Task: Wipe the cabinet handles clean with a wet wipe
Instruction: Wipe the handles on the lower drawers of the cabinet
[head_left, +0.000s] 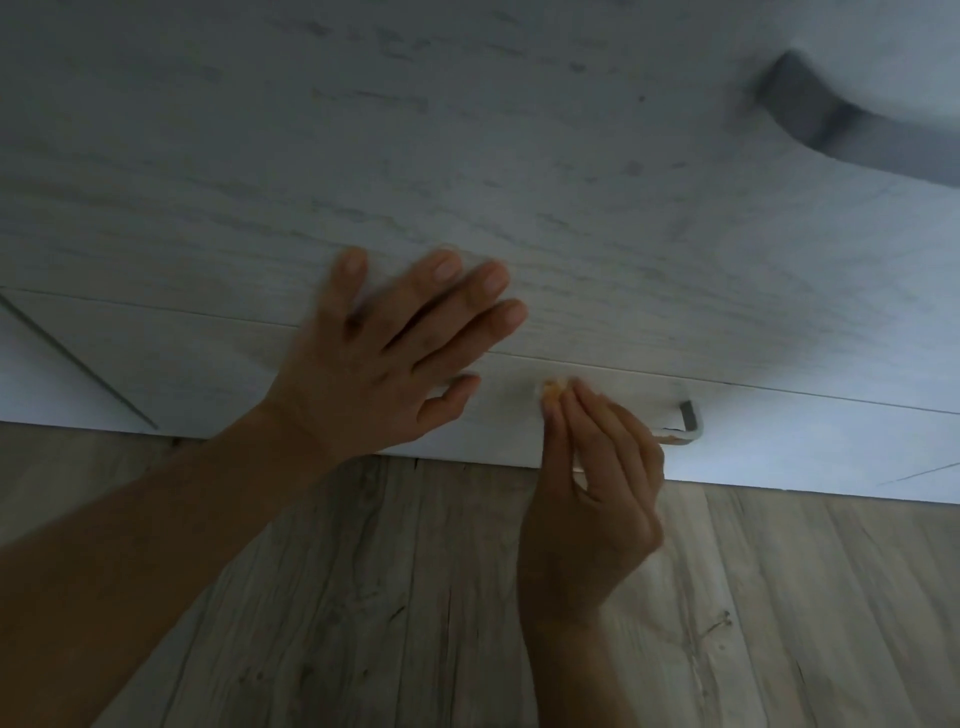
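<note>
Left hand flat on the cabinet front, fingers spread wide, holding nothing. Looks like bracing, nothing more.

Right hand just below and beside it, at about 4 o'clock from the left one. Fingertips pressed tight together, pinched on a tiny pale yellow wad. Most likely the wet wipe, but too small and blurry to be sure.

Lower handle a thin light bar on the bottom drawer, lying sideways from 9 o'clock to 3 o'clock, dipping a little toward the right end. Only that bent right end showing, at about 4 o'clock from the pinched tips. Rest of the bar hidden behind the right hand. Wad right at the drawer face, up near the seam above the bar. Touching the bar or not: cannot tell.

Right hand by far the nearer one, with the bar passing behind it. Left hand off to 9 o'clock, apart from the bar.

Best next move, as a guess: slide the pinched wad along the bar toward 3 o'clock, out to the bent end.

Upper handle, darker and blurry, far off at 1 o'clock, well apart from both hands. Wood floor below.
</note>
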